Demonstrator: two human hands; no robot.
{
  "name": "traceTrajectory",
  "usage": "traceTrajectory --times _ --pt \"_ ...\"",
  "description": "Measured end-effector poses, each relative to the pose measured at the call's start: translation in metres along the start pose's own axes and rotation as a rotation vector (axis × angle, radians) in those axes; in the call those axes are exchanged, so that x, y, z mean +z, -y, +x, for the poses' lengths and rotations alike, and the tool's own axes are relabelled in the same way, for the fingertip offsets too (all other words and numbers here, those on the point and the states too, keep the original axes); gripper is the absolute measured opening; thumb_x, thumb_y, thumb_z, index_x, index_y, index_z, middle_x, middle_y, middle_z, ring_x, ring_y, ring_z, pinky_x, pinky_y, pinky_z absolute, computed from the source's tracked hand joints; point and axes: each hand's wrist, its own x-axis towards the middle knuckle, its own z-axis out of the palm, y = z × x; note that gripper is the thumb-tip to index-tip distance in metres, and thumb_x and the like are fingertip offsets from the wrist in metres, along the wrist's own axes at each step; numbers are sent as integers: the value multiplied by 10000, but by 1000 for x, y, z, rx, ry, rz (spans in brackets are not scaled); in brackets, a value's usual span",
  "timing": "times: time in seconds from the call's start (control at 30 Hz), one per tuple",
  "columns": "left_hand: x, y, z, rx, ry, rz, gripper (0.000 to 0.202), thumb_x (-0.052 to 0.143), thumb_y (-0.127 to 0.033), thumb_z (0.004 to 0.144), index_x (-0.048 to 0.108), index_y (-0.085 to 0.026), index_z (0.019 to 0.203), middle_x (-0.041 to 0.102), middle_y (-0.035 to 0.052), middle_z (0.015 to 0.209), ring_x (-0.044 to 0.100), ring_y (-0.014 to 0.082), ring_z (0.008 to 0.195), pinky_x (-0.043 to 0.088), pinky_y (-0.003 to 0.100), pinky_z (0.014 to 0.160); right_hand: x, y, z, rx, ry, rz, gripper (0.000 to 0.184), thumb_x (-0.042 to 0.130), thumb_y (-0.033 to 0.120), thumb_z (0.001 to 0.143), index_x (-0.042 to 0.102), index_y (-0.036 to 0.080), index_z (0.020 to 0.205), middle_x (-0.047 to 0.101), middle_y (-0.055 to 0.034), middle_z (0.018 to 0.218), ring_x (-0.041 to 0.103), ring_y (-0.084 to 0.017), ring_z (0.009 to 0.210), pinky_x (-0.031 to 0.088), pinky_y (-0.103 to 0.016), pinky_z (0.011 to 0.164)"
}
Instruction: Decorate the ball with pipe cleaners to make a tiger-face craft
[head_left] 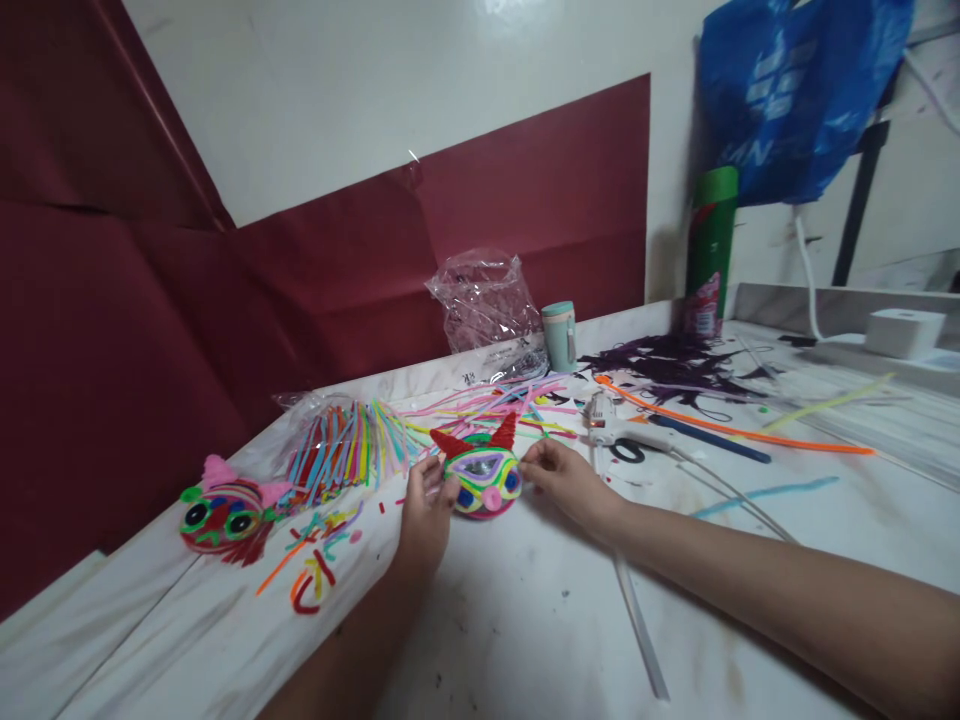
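A colourful animal head made of pipe cleaners (471,500), with red horns and a pink nose, stands on the white table in front of me. My left hand (429,505) is closed around its left edge, fingers and thumb on the rim. At the opposite edge is my right hand (559,482), its fingertips pinched together close to the head's side. Anything between those fingertips is too small to make out. Farther left lies a second pipe-cleaner animal head (225,515) with pink ears and black eyes.
Bundled pipe cleaners (330,450) in clear plastic lie behind the left hand, cut scraps (319,560) nearer. To the right are a glue gun (611,425), black-handled scissors (628,453) and an orange pipe cleaner (750,432). A pale green cup (559,338) and green canister (711,250) stand behind.
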Motion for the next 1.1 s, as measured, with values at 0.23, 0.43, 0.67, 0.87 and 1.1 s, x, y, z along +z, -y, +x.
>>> traceTrajectory --times 0.23,0.43,0.67,0.87,1.1 --pt "-12 9 5 51 -61 33 441 507 -580 812 554 -202 1033 610 82 1116 585 206 1059 440 356 938 -3 -1 4 -16 32 84 389 655 499 686 407 225 565 416 84 440 378 -81 408 296 -242 441" --pt "-5 -2 -1 5 6 23 503 538 -636 757 562 -195 999 621 93 1090 601 219 1027 466 365 906 -1 0 1 1 32 134 448 635 611 697 428 221 621 429 90 426 367 -74 380 273 -234 433" --pt "-12 -5 -4 116 409 -129 721 635 -687 662 548 -187 1174 580 142 1239 532 303 1177 428 395 981 -3 -2 2 30 77 160 531 658 703 622 475 211 544 506 39 434 421 -101 396 307 -254 438" --pt "-11 -5 -7 39 519 -32 814 712 -618 635 488 -200 1296 533 116 1330 505 328 1214 409 390 1009 -3 -1 -1 65 116 188 483 651 634 679 478 210 527 512 34 462 437 -108 433 345 -266 475" --pt "-5 -4 -3 63 238 -16 461 588 -541 783 609 -212 1106 651 75 1141 535 271 1175 410 392 1018 0 8 -5 85 195 242 332 783 383 587 530 194 688 560 51 583 509 -104 537 416 -258 569"
